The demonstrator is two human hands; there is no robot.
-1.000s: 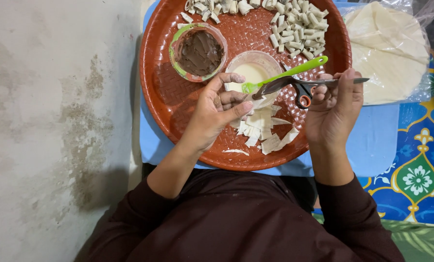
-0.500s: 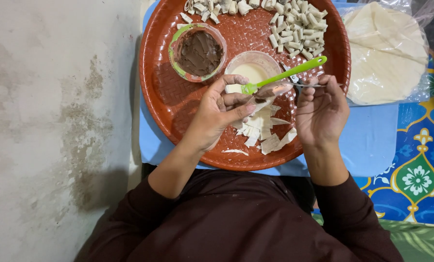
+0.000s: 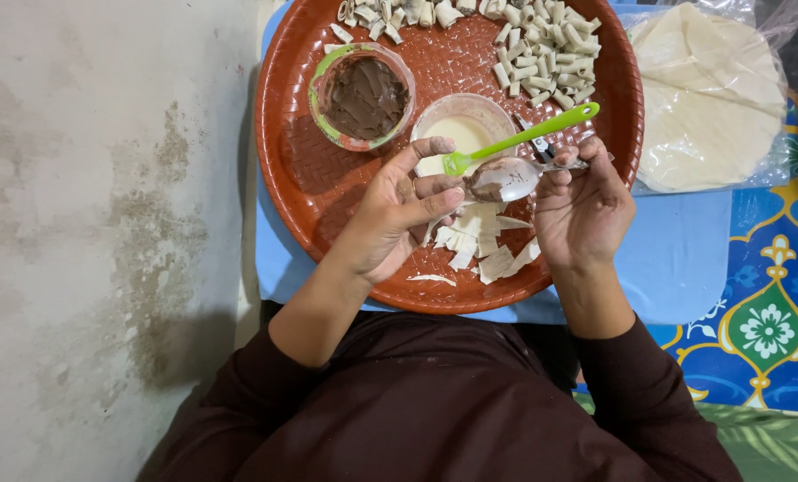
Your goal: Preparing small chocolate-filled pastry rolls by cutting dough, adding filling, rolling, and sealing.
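Observation:
My right hand (image 3: 586,201) holds a metal spoon (image 3: 510,177) with a dab of brown paste at its tip. My left hand (image 3: 399,214) pinches a small white pastry strip (image 3: 470,189) at its fingertips, right against the spoon's bowl. Both hands hover over a round red woven tray (image 3: 309,178). Under them lies a heap of cut white pastry strips (image 3: 484,245). A green-rimmed bowl of brown paste (image 3: 363,96) sits at the tray's upper left. Beside it, a small bowl of white liquid (image 3: 457,129) has a green brush (image 3: 533,134) resting across it.
Several rolled pastry pieces (image 3: 542,40) lie along the tray's far side. A plastic bag of round flat wrappers (image 3: 711,98) lies to the right on a blue mat (image 3: 676,259). A patterned cloth (image 3: 774,321) is at far right, a stained concrete floor (image 3: 86,223) at left.
My right hand has turned and come closer, so the spoon's bowl with brown paste now shows against my left fingertips. My left hand stays over the strips.

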